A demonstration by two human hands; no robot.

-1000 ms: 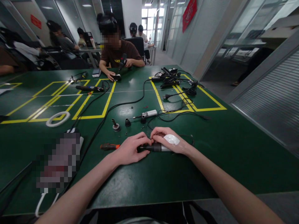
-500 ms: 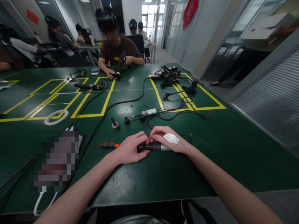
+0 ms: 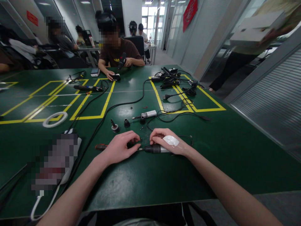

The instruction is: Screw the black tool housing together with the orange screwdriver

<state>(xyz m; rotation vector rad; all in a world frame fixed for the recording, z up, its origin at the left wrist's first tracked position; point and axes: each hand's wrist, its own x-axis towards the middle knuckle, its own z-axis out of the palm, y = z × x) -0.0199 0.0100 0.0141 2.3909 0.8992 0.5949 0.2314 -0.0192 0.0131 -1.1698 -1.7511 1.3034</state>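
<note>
An electric screwdriver (image 3: 152,148) with a black tapered nose and a silver body lies on the green table, its bit pointing left. My right hand (image 3: 168,141), a white patch on its back, rests over the silver body with fingers curled round it. My left hand (image 3: 123,145) hovers at the bit end, thumb and fingers apart; a small dark speck shows by the fingertips. Behind my left wrist, the red-and-black handle of a hand screwdriver (image 3: 101,146) is partly hidden. Further back are a round metal part with a shaft (image 3: 114,126), black nose caps (image 3: 127,122) and a silver motor piece (image 3: 150,114).
A tape roll (image 3: 55,119) and a blurred-out device (image 3: 56,161) with white cables lie left. Black cables (image 3: 124,103) cross the table. Tangled black tools (image 3: 168,77) are at the back right. A co-worker (image 3: 119,51) sits opposite with a power screwdriver; another person carries a white box (image 3: 255,29).
My left hand has moved left off the screwdriver's nose, uncovering its bit, and its fingers have spread. My right hand stays put. The person with the box has come further left.
</note>
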